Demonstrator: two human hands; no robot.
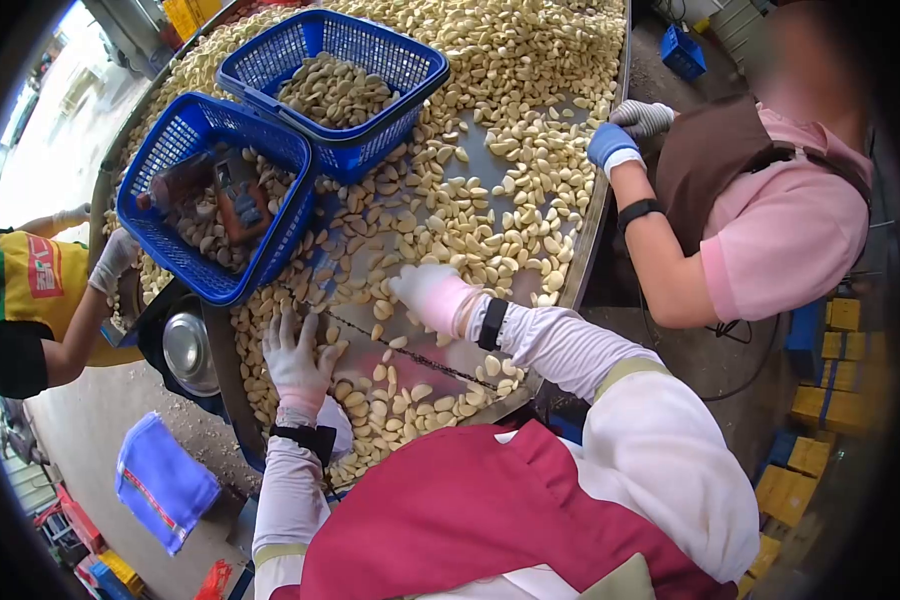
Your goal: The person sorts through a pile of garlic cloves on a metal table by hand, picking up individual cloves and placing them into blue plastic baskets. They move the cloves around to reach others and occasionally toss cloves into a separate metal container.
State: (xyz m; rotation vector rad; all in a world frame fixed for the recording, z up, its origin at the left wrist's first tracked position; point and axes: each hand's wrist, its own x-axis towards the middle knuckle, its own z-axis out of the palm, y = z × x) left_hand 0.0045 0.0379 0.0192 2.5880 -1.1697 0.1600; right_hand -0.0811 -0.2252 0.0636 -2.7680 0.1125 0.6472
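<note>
Peeled garlic cloves (515,180) are spread over a metal sorting table (440,350). My left hand (298,362), in a white glove, lies with its fingers spread on cloves at the table's left side. My right hand (433,296), gloved in white with a pink cuff, is a little farther up the table. Its fingers are curled in among the cloves, and what is in them, if anything, is hidden. Between the two hands there are scattered cloves and a dark seam in the tabletop.
Two blue plastic baskets (295,150) stand on the table; both hold cloves, and one also holds bottle-like items. A co-worker's gloved hands (620,140) rest at the right edge. Another person's gloved hand (116,260) is at the left, above a metal bowl lid (190,352).
</note>
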